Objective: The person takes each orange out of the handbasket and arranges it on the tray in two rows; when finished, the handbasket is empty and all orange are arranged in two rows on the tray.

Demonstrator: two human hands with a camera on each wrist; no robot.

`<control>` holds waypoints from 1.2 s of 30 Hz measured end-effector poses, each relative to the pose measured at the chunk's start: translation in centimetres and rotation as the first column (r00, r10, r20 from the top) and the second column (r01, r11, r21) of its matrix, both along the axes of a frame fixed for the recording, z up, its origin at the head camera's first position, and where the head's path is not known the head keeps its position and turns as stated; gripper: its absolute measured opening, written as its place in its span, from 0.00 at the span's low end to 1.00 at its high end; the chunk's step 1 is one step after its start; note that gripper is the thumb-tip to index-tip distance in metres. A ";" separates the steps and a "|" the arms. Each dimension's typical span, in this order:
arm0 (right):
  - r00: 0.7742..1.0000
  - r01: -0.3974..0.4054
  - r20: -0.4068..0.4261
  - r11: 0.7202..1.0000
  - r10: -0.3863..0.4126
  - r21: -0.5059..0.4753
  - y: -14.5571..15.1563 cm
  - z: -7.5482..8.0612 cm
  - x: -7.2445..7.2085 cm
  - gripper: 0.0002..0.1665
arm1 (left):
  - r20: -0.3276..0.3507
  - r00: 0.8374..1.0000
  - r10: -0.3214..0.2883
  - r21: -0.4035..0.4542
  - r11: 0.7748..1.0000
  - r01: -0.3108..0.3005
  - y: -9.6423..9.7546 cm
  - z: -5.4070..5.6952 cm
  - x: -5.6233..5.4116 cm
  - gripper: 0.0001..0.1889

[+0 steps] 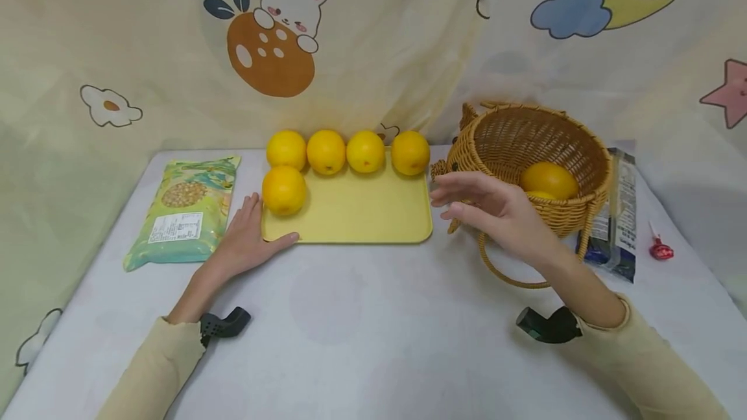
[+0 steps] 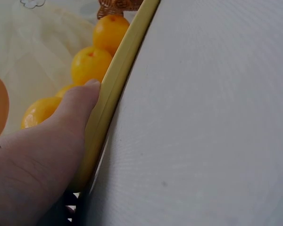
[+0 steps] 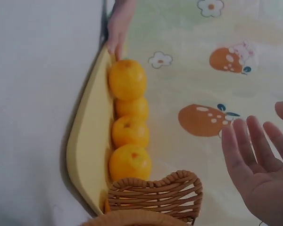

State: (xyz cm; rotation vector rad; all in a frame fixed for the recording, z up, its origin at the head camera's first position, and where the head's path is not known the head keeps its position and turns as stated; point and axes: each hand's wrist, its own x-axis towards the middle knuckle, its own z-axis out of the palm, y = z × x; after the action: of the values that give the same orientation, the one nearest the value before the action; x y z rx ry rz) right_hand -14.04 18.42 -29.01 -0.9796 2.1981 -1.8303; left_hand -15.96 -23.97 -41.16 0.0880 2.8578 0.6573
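My left hand lies at the near left corner of a yellow tray, fingers along its left side and thumb over the front rim. In the left wrist view, the thumb touches the tray's edge. Several oranges stand on the tray in a row along the back, with another orange in front of the leftmost one. My right hand is raised between the tray and a wicker basket, holding nothing, its fingers loosely extended. Inside the basket lies an orange, with part of another below it.
A green snack bag lies left of the tray. Right of the basket are a dark package and a red lollipop. The basket's handle hangs forward onto the table. A printed cloth hangs behind.
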 end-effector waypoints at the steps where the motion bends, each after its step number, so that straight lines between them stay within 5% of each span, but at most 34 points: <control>1: 0.999 -0.007 0.041 1.000 0.007 -0.022 0.1 0.4 -0.3 0.19 | 0.003 1.000 -0.001 -0.001 1.000 0.001 0.0 0.0 0.0 0.64; 5: 0.992 -0.045 0.118 0.999 0.046 -0.016 1.1 3.3 -3.3 0.15 | -0.001 1.000 -0.004 -0.004 1.000 0.004 0.0 0.1 -0.3 0.63; 8: 0.986 -0.113 0.133 0.986 0.097 0.123 2.6 5.5 -7.0 0.15 | -0.003 1.000 -0.001 -0.007 1.000 0.001 -0.1 0.1 -0.4 0.63; 10: 0.979 -0.171 0.151 0.949 0.134 0.266 3.8 6.4 -9.7 0.17 | 0.000 1.000 0.002 -0.006 1.000 -0.002 -0.1 0.2 -0.4 0.63; 12: 0.971 -0.209 0.200 0.885 0.135 0.417 5.0 6.8 -12.0 0.19 | 0.007 1.000 0.001 -0.011 1.000 0.000 -0.2 0.1 -0.3 0.63; 15: 0.960 -0.250 0.262 0.731 0.101 0.635 6.5 6.8 -14.9 0.22 | 0.014 1.000 -0.002 -0.012 1.000 0.002 -0.2 0.2 -0.3 0.63; 17: 0.948 -0.276 0.312 0.635 0.059 0.722 7.5 6.7 -16.4 0.24 | 0.011 1.000 -0.002 -0.006 1.000 0.002 -0.1 0.2 -0.2 0.63; 19: 0.936 -0.307 0.351 0.567 0.033 0.764 8.6 6.5 -17.6 0.26 | 0.008 1.000 -0.002 0.002 1.000 0.002 -0.1 0.2 -0.3 0.63; 26: 0.904 -0.367 0.428 0.536 0.012 0.760 11.8 4.8 -19.6 0.31 | 0.007 1.000 0.002 -0.004 1.000 -0.002 0.1 -0.3 -0.3 0.63; 30: 0.881 -0.417 0.473 0.473 0.000 0.776 12.7 3.8 -19.6 0.33 | 0.011 1.000 0.005 -0.001 1.000 -0.005 0.2 -0.5 -0.2 0.63; 36: 0.796 -0.541 0.605 0.420 -0.025 0.729 13.4 3.3 -19.5 0.37 | -0.003 1.000 -0.013 0.003 1.000 0.013 0.1 -0.1 -0.2 0.62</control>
State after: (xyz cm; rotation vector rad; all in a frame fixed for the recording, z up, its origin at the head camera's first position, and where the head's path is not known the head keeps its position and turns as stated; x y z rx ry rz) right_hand -33.52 31.78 -25.74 -0.4289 1.9731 -0.4527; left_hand -16.13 -23.84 -41.28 0.1085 2.8569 0.6596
